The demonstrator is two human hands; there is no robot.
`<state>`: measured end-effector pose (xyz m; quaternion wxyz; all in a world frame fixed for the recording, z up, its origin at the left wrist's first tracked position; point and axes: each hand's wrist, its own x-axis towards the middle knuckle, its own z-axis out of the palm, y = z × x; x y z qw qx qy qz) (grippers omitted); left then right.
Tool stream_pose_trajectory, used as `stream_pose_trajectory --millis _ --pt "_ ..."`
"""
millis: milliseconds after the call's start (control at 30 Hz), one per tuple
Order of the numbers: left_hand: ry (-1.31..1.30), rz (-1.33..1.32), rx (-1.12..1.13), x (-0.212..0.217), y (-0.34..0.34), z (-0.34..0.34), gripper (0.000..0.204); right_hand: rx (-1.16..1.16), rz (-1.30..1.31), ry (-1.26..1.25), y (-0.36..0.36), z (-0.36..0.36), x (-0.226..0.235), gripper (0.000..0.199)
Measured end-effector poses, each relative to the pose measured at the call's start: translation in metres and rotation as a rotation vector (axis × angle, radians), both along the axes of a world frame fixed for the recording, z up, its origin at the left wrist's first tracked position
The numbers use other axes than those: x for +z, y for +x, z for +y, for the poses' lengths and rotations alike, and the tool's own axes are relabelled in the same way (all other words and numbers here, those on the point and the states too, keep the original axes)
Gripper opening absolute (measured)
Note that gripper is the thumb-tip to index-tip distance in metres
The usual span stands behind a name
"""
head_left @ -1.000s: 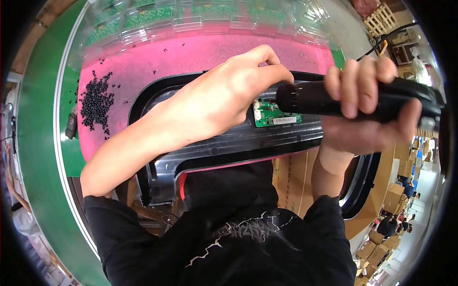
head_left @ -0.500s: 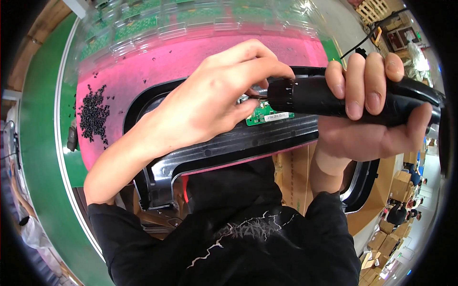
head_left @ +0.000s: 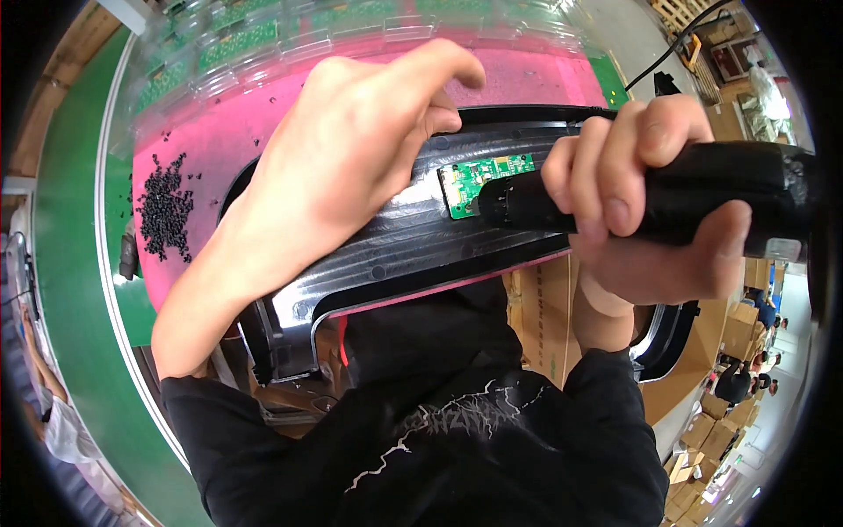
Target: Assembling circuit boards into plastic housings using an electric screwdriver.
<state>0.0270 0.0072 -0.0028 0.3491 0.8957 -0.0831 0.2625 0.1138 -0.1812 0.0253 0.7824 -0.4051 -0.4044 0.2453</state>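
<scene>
My right hand (head_left: 628, 189) is wrapped round a black electric screwdriver (head_left: 729, 180), held nearly level. The screwdriver's nose is over the lower left part of a green circuit board (head_left: 474, 180); whether its bit touches a screw is hidden. The board lies inside a long black plastic housing (head_left: 386, 250). Left of the board, my left hand (head_left: 364, 132) hovers over the housing with curled fingers, the index finger bent out at the top. Its palm side faces away, so anything in the fingers is hidden.
Small black screws (head_left: 165, 206) lie piled on the pink mat (head_left: 228, 114) at the left, with a few scattered. Clear plastic trays (head_left: 263, 44) with green boards stand along the far side. A black cable (head_left: 676, 44) runs at the upper right. Cardboard (head_left: 540, 325) stands below the housing.
My left hand has drawn back up and left from the screwdriver's tip, uncovering the board's left end. The screwdriver in my right hand has shifted slightly left and down onto the board.
</scene>
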Motion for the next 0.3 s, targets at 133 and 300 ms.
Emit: stream_pose_trajectory --millis 133,300 --pt "0.048 0.128 -0.138 -0.012 -0.001 -0.002 0.035 -0.016 -0.024 -0.021 -0.001 0.005 -0.013 0.052" --pt "0.192 0.4 -0.235 -0.006 -0.006 -0.002 0.032 -0.031 -0.045 -0.05 0.0 0.01 -0.018 0.052"
